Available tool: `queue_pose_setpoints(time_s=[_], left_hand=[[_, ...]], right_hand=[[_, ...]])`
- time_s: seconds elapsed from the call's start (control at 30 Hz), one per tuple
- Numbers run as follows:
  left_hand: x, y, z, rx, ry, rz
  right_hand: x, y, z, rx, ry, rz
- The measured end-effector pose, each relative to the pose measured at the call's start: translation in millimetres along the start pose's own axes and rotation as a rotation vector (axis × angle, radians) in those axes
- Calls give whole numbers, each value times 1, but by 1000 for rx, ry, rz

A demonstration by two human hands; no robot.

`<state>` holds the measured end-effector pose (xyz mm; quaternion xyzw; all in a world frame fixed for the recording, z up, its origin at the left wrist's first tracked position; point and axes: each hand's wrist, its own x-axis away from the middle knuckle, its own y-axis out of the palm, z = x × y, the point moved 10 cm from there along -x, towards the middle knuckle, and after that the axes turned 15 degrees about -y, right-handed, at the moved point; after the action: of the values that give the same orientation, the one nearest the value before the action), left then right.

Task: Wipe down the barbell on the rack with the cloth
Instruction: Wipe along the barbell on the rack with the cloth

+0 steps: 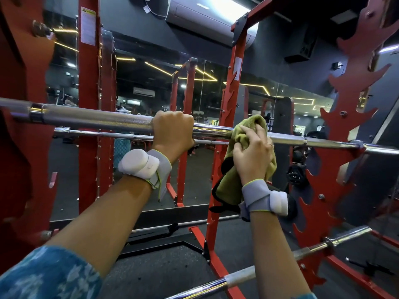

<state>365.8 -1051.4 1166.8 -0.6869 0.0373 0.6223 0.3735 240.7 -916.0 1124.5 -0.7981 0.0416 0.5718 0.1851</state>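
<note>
From the head view, the long chrome steel barbell lies across the hooks of the red steel rack at about chest height and runs from the left edge to the far right. The left hand is wrapped over it near the middle, its grip clamped on the knurled shaft. Just to the right, the right hand has its grip closed on the olive-green soft cloth. It holds the bunched upper part against the bar, and the rest hangs loose below the wrist.

The barbell looks heavy, rigid and smooth between its knurled bands, so it should stay seated on the hooks under wiping pressure. Steadying it on the knurling, as the left hand does, seems the surest hold. The cloth is light and limp, and would work best folded right round the shaft.

Both wrists carry grey straps with white pods. A wall mirror behind the rack shows yellow ceiling light strips. A second chrome bar lies lower right above the dark rubber floor, and a white air conditioner hangs overhead.
</note>
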Motion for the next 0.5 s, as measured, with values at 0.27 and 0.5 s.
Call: queue_pose_setpoints(time_s=[0.27, 0.5], left_hand=[[1, -1, -2, -49, -18, 22], [0, 1, 1, -30, 7, 42]], right_hand=[[20, 6, 2, 30, -50, -16], [-24, -8, 26, 100, 110, -52]])
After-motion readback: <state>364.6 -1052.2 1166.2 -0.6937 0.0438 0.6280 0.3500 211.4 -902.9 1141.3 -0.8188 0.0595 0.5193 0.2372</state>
